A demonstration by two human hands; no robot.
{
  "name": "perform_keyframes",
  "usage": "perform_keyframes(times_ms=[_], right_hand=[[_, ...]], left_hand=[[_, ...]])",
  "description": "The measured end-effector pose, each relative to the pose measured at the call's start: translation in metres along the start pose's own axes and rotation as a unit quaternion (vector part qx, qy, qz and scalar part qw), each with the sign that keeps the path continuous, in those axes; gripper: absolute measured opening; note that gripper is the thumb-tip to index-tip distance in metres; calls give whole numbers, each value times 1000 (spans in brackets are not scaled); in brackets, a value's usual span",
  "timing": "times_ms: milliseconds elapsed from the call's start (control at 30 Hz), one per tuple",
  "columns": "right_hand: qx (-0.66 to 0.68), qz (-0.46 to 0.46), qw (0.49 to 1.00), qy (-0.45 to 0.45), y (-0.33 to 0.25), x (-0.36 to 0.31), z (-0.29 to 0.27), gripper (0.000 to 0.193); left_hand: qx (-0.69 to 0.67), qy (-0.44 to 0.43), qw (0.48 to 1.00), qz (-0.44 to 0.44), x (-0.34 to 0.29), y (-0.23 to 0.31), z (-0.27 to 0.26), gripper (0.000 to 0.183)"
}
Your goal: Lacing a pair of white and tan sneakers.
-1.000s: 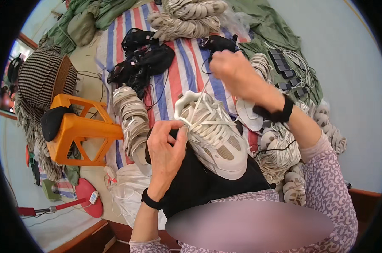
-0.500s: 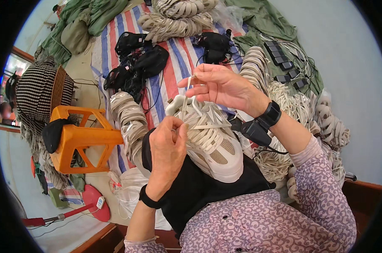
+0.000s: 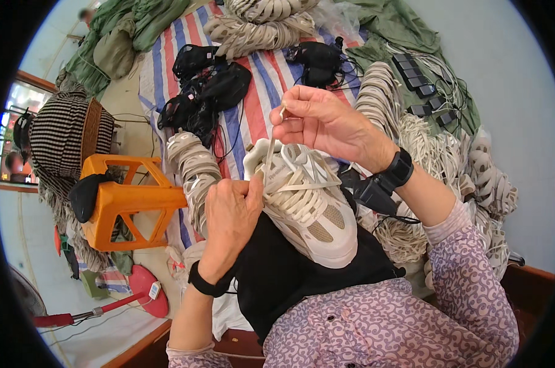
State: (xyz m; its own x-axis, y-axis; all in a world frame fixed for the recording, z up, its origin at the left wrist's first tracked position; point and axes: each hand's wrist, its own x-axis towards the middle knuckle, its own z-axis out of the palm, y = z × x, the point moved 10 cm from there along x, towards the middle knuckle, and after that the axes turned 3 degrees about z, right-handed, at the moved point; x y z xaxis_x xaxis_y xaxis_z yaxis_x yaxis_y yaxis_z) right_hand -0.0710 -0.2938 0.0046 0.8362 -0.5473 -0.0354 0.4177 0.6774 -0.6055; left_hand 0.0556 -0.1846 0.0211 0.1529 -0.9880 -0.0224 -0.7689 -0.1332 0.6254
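Observation:
A white and beige sneaker rests on the black cloth over my lap, toe toward me. Its pale laces criss-cross the tongue. Above the shoe's collar, my right hand pinches a flat cream shoelace between thumb and forefinger, the other fingers curled. The lace drops from there toward the thumb of my left hand. That hand is closed at the shoe's left side, its thumb and forefinger pressed together at the lace; its fingertips are partly hidden.
Bundled beige shoe pieces lie left of the shoe, with more at the far side and right. An orange stool stands at left. Black corded items lie on the striped sheet. Loose laces and black boxes are at right.
My left hand has shifted left and slightly toward me, away from the laces. My right hand keeps its pinch on the shoelace. The whole view has shifted slightly.

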Motion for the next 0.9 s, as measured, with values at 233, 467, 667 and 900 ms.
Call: perform_keyframes(times_ms=[233, 467, 667, 900], right_hand=[[18, -13, 1000, 11, -4, -5, -13, 13], [-5, -66, 998, 23, -24, -1, -48, 9], [-67, -152, 983, 81, -93, 3, -96, 7], [-237, -145, 951, 138, -116, 10, -80, 13]], left_hand=[[-199, -171, 953, -150, -1, -25, 25, 28], [-202, -203, 954, -92, -2, -15, 18, 21], [-208, -178, 962, 19, 6, -11, 4, 17], [-187, -175, 967, 11, 5, -21, 11, 18]])
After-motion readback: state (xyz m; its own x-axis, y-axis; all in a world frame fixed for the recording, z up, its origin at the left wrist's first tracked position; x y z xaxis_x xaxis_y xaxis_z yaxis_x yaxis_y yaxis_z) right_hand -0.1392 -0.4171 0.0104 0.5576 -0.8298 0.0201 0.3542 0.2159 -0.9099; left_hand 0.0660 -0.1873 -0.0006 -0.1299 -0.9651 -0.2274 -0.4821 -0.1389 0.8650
